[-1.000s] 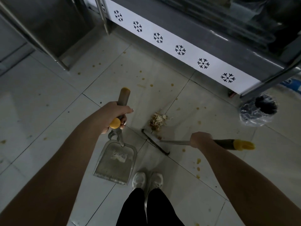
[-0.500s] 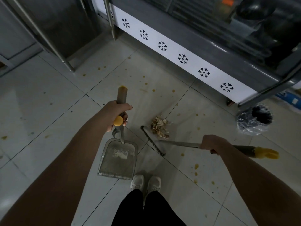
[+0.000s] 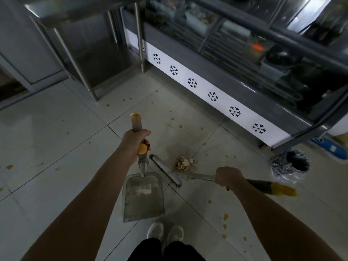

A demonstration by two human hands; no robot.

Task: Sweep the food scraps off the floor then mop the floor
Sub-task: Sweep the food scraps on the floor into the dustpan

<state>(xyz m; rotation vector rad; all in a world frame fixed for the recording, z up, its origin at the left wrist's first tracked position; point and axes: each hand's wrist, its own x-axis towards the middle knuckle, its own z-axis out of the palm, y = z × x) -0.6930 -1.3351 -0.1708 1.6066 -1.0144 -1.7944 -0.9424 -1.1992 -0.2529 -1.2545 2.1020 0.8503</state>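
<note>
Sweeping step: dustpan (image 3: 143, 196) handle is clasped in the left grip (image 3: 134, 141), broom (image 3: 166, 171) shaft in the right grip (image 3: 227, 178). Food scraps (image 3: 184, 163) are piled just right of the dustpan; next, its mouth must probably be turned toward them.

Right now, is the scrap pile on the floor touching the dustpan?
Apart. The head view shows the scrap pile off to the right of the dustpan, with the broom head lying between them.

Open tiled floor (image 3: 56, 138) left of the dustpan (image 3: 143, 200); display cabinet (image 3: 207, 91) and lined bin (image 3: 290, 166) close beyond the scraps (image 3: 183, 163).
</note>
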